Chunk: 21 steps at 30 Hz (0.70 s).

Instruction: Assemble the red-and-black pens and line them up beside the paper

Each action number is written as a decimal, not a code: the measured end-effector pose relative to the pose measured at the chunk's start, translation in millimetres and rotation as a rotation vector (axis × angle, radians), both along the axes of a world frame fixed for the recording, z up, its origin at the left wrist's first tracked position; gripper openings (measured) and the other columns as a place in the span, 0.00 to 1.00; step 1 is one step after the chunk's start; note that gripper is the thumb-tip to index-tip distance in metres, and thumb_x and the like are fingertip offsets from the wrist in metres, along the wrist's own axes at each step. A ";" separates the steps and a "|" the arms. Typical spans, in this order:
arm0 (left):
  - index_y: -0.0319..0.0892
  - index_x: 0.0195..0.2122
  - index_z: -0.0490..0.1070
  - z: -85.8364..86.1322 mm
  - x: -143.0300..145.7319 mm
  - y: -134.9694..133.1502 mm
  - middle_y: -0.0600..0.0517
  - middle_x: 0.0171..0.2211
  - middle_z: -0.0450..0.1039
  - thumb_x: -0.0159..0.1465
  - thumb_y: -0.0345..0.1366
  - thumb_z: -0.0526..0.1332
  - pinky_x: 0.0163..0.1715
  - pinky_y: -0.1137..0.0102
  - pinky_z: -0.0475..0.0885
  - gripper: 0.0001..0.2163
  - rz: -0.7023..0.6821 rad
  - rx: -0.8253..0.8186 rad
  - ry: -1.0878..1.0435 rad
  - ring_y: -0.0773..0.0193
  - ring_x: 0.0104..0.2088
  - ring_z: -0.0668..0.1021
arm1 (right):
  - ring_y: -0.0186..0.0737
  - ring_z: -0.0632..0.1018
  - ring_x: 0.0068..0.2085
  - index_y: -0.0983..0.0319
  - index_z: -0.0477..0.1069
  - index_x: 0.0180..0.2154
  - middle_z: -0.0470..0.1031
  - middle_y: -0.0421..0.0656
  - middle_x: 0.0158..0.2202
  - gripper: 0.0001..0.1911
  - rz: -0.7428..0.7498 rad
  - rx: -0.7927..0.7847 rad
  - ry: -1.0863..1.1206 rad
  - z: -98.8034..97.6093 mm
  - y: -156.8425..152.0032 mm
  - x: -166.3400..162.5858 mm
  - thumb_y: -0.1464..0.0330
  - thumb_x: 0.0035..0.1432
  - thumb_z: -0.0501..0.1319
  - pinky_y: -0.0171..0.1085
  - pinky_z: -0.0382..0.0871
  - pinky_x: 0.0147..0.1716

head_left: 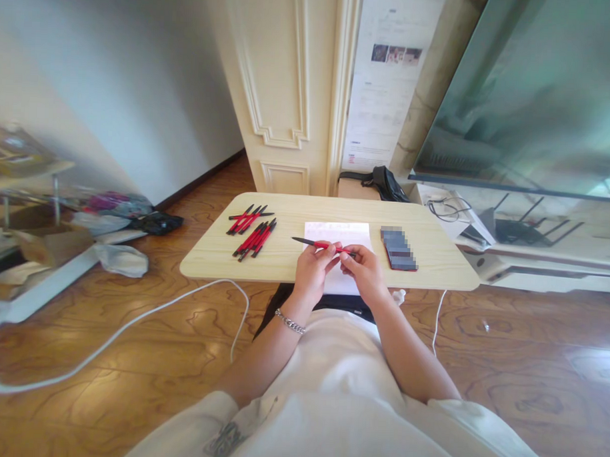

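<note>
A red and black pen [320, 244] lies crosswise between my two hands, its black tip pointing left. My left hand [314, 265] pinches its red barrel between thumb and fingers. The fingers of my right hand [363, 270] are closed on the pen's right end, which they partly hide. Beneath both hands is a sheet of white paper [337, 229] on the small light-wood table [209, 252]. To the left, similar red and black pens lie in two groups, a crossed one [249, 220] farther back and a nearer bundle [255, 239].
A phone [399, 248] with a blurred screen lies right of the paper. Behind the table sit a black bag [386, 185] and a router [530, 223] with cables. A white cable [147, 309] loops across the wooden floor at left. Bags and boxes clutter the far left.
</note>
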State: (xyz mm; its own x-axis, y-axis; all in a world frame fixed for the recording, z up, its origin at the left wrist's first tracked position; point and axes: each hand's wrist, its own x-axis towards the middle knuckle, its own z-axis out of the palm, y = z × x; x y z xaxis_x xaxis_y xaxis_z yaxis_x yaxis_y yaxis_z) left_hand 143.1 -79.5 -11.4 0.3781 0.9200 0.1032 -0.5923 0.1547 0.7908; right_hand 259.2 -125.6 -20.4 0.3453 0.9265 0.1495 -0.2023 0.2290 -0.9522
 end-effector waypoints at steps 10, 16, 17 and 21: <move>0.39 0.46 0.74 -10.3 -1.3 -4.1 0.41 0.46 0.77 0.48 0.31 0.72 0.50 0.58 0.69 0.23 -0.074 0.075 0.219 0.53 0.47 0.78 | 0.31 0.76 0.32 0.57 0.67 0.33 0.73 0.35 0.29 0.08 -0.081 0.147 0.816 17.6 25.4 31.6 0.60 0.62 0.58 0.35 0.73 0.34; 0.37 0.41 0.74 -16.7 -9.7 6.6 0.42 0.41 0.78 0.48 0.30 0.70 0.49 0.59 0.70 0.18 0.073 0.104 0.278 0.58 0.41 0.80 | 0.27 0.59 0.15 0.58 0.65 0.32 0.56 0.31 0.18 0.15 0.009 0.219 0.893 17.5 32.5 68.4 0.55 0.64 0.52 0.27 0.54 0.13; 0.37 0.41 0.74 -17.4 -10.5 7.9 0.43 0.40 0.78 0.48 0.31 0.70 0.48 0.59 0.71 0.17 0.090 0.112 0.288 0.58 0.40 0.80 | 0.27 0.58 0.15 0.58 0.65 0.31 0.55 0.32 0.18 0.16 0.015 0.203 0.890 15.0 33.0 70.2 0.54 0.63 0.52 0.27 0.51 0.12; 0.37 0.38 0.75 -20.4 -12.8 11.7 0.44 0.39 0.78 0.48 0.32 0.70 0.46 0.60 0.72 0.16 0.124 0.164 0.344 0.59 0.39 0.80 | 0.26 0.54 0.14 0.60 0.62 0.27 0.54 0.31 0.17 0.12 -0.008 0.158 0.904 6.9 34.7 71.3 0.61 0.60 0.53 0.28 0.45 0.10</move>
